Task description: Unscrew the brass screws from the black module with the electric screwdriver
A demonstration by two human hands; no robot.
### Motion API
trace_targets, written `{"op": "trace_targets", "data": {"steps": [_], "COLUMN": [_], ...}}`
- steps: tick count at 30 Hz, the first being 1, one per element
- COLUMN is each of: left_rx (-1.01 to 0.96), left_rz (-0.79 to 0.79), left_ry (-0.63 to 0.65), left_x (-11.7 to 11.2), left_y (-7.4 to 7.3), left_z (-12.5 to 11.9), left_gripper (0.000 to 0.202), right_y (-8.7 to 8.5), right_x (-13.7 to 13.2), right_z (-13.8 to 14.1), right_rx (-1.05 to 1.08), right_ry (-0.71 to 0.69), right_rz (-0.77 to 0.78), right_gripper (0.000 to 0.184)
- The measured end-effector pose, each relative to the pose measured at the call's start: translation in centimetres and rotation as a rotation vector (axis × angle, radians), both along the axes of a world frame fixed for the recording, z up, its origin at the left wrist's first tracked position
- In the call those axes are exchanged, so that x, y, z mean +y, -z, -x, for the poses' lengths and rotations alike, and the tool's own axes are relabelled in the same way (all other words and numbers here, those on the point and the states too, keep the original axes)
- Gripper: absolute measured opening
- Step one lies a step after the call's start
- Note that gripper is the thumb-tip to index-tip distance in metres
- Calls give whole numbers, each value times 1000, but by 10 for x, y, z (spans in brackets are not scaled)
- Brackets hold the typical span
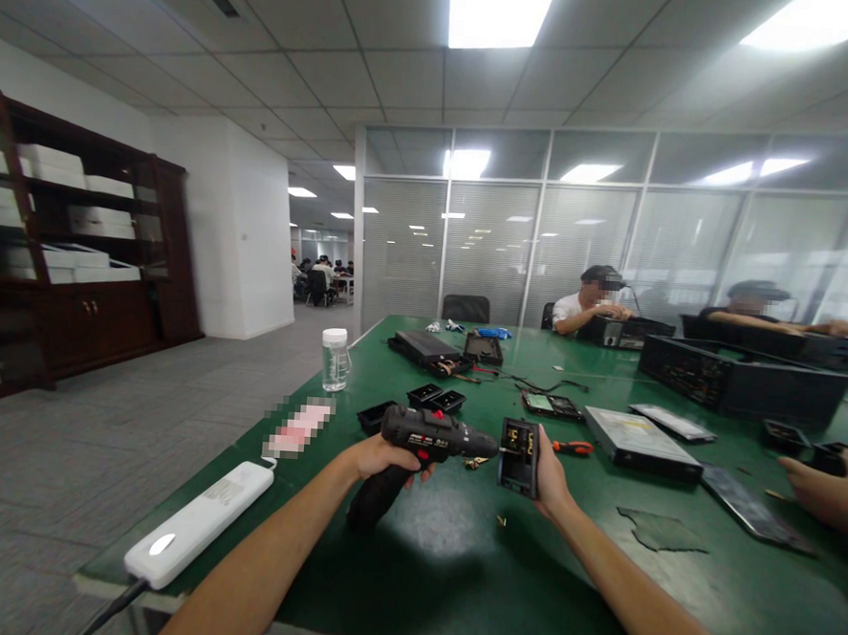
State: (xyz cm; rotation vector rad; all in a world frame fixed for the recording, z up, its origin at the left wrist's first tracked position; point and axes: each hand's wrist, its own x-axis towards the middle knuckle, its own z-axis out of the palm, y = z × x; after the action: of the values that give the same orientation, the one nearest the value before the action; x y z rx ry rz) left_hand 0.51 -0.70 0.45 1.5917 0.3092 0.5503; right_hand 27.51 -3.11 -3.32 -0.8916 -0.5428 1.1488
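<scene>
My left hand [378, 457] is wrapped around the grip of a black cordless drill [421, 434] with red details. The drill lies level and points right. My right hand [549, 474] holds up a small black plastic housing [518, 477] whose open side shows brass-coloured parts. The bit's tip meets the housing or is just in front of it; I cannot tell which. Below them on the table lie small brass-coloured pieces [502, 522]. Behind the drill sit several small black plastic shells [448, 400]. An orange and black screwdriver [575, 448] rests beyond my right hand.
The green table [408, 585] carries a white power strip [200, 524], a clear bottle [334, 365], a silver drive [642, 446], a circuit board [552, 405] and a black computer case [743, 380]. At the right edge is another person's hand [826, 486]. Two people sit across.
</scene>
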Motion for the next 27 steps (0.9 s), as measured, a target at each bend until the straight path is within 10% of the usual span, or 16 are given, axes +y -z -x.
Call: {"op": "trace_targets", "data": {"steps": [27], "left_rx": [-16], "left_rz": [-13], "left_ry": [10], "left_x": [0], "left_y": [0], "left_z": [-1], "left_gripper": [31], "right_y": [1], "right_x": [0], "right_z": [0], "right_rx": [-43], "right_ry": [2], "right_rz": [29], "right_gripper": [35]}}
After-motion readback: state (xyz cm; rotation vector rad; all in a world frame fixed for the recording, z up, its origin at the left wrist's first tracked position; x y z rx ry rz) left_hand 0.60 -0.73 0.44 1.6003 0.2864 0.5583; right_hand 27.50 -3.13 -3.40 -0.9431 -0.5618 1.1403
